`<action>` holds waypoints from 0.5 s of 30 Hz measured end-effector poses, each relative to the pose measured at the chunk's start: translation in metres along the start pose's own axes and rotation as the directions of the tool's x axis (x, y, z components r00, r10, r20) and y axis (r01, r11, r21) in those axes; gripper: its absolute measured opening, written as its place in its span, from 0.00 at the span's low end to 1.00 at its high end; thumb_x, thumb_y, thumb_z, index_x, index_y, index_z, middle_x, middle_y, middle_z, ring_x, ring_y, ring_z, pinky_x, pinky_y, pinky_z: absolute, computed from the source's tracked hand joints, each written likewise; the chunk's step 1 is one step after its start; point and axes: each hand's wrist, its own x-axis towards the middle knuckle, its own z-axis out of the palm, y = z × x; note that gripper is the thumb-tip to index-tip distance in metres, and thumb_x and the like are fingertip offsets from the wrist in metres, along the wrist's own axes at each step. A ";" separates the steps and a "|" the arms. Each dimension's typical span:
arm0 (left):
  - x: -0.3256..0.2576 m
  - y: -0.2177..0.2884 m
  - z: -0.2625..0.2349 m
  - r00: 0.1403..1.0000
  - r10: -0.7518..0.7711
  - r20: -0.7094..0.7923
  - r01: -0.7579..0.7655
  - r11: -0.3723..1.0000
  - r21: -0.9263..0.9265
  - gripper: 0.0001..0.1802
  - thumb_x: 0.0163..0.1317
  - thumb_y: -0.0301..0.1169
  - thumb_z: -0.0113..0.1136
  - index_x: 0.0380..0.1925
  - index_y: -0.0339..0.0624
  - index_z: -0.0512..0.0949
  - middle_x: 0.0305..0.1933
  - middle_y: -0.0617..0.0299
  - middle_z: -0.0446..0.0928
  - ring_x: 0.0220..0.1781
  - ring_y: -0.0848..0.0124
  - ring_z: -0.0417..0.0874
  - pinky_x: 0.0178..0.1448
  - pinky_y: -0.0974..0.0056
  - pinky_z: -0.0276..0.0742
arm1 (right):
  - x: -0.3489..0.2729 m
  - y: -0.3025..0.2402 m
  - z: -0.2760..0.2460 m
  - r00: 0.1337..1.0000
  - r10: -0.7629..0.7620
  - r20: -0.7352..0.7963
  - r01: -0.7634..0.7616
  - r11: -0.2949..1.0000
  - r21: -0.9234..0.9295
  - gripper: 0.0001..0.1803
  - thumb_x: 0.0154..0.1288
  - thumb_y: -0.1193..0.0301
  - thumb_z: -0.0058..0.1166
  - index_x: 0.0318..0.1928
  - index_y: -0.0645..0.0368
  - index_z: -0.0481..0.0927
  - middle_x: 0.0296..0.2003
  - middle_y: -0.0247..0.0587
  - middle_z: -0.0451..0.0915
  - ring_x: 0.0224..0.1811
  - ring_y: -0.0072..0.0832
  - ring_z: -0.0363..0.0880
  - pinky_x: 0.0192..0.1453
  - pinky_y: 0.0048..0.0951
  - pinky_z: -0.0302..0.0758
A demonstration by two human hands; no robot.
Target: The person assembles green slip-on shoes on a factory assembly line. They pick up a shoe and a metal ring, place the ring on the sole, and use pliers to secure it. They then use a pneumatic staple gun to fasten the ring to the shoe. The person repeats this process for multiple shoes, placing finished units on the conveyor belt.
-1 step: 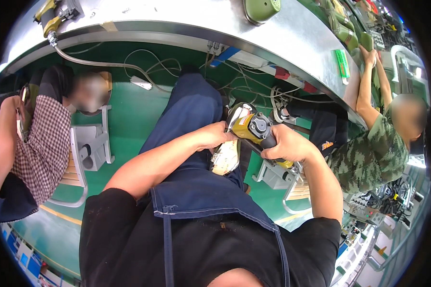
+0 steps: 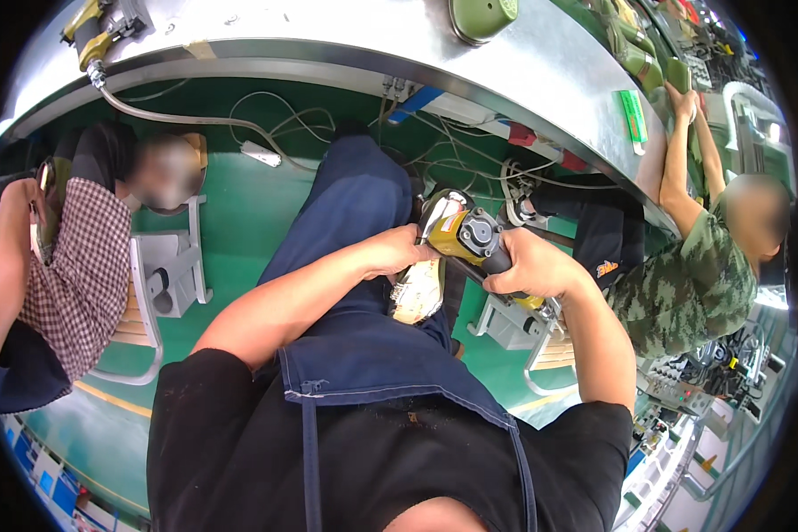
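Across my lap lies a shoe on its last, its pale underside facing up and a shiny end showing beyond the tool. My left hand is closed on the side of this shoe, its fingertips partly hidden. A yellow and black air stapler is gripped in my right hand, fingers wrapped round its dark handle. The stapler's head sits over the middle of the shoe, close to my left fingertips. Its nose is hidden, so I cannot tell whether it touches the shoe. My dark blue apron lies under both.
A metal bench runs ahead, carrying a green last, a green box and another air stapler with a hose. Cables hang below. Co-workers sit left, in a checked apron, and right, in a camouflage shirt.
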 end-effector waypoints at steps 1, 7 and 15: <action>-0.003 0.003 0.001 1.000 -0.004 0.010 0.004 1.000 -0.005 0.30 0.75 0.36 0.64 0.70 0.33 0.67 0.57 0.51 0.82 0.55 0.61 0.87 0.49 0.51 0.89 | 0.001 -0.003 -0.003 1.000 0.010 0.016 -0.009 1.000 -0.025 0.21 0.49 0.68 0.69 0.40 0.71 0.81 0.29 0.41 0.82 0.30 0.26 0.79 0.40 0.33 0.78; 0.007 -0.003 -0.006 0.999 -0.025 0.025 0.025 0.999 0.028 0.34 0.72 0.37 0.68 0.70 0.32 0.67 0.58 0.49 0.82 0.58 0.58 0.87 0.52 0.50 0.90 | -0.013 0.002 -0.019 0.989 -0.059 -0.139 0.039 0.989 -0.142 0.22 0.49 0.68 0.68 0.43 0.69 0.80 0.26 0.43 0.81 0.28 0.28 0.78 0.38 0.35 0.78; 0.011 -0.006 -0.011 0.995 0.040 0.093 -0.029 0.992 -0.119 0.33 0.64 0.35 0.76 0.64 0.33 0.72 0.56 0.52 0.84 0.56 0.61 0.89 0.50 0.51 0.88 | -0.045 -0.010 -0.119 0.554 -0.280 -0.784 0.168 0.960 -0.224 0.27 0.57 0.67 0.69 0.54 0.70 0.80 0.41 0.44 0.87 0.42 0.26 0.83 0.50 0.32 0.80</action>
